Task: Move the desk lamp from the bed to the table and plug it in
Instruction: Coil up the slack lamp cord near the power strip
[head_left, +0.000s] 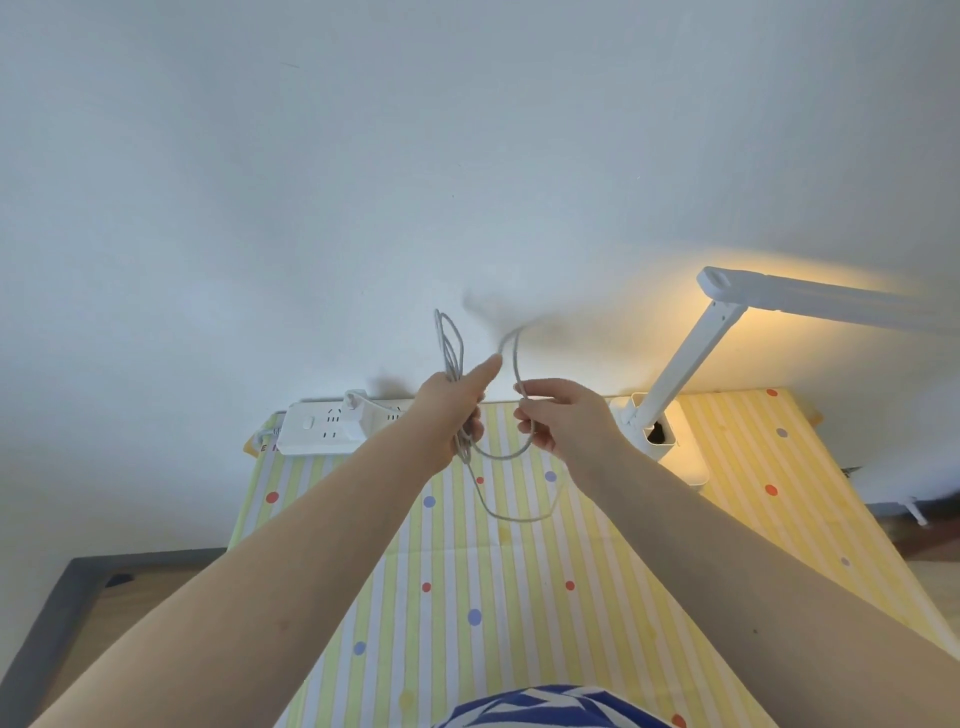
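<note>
A person is standing at a table (519, 597) with a striped, dotted cloth, sorting out a grey cord (506, 454) above it. The left hand (452, 410) is gripping a bundle of cord loops; the right hand (563, 418) is pinching a single strand. The white desk lamp (680, 364) is already standing at the table's far right, glowing warmly on the wall. The move looks finished; next probably comes tidying the slack cord near the white power strip (324, 427)
</note>
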